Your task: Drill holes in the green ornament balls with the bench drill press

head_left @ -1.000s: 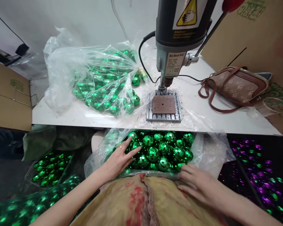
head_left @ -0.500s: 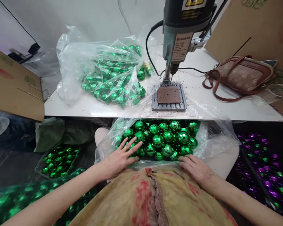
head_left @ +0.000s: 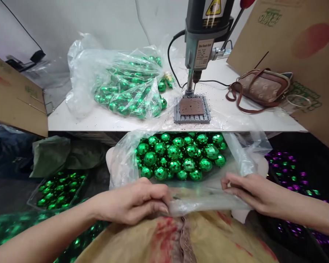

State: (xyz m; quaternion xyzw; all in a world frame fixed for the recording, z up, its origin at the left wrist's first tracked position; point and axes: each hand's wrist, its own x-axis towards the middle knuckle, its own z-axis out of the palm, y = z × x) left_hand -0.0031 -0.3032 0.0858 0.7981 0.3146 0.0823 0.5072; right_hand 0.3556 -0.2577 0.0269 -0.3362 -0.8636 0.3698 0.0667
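Note:
A clear plastic bag [head_left: 203, 204] lies open across my lap, its near edge pulled up toward my apron. Inside it sit several shiny green mirror-ball ornaments [head_left: 173, 151]. My left hand [head_left: 142, 201] is closed, thumb and fingers pinching the bag's near edge left of centre. On the right, my right hand [head_left: 246, 190] also pinches that edge, fingers curled around the plastic. Both hands are nearer to me than the ornaments and touch none of them.
A bench drill [head_left: 199, 47] with a base plate [head_left: 178, 118] stands on the white table [head_left: 79, 124]. Beside it lie a tied bag of green ornaments [head_left: 126, 91] and a brown handbag [head_left: 265, 86]. Cardboard boxes [head_left: 279, 47] flank the table. Bins of green and purple ornaments [head_left: 61, 188] sit low on both sides.
My left hand has left the ornaments and taken hold of the bag's near edge. My right hand has gripped that edge too, and the plastic is drawn toward me. The view has shifted slightly.

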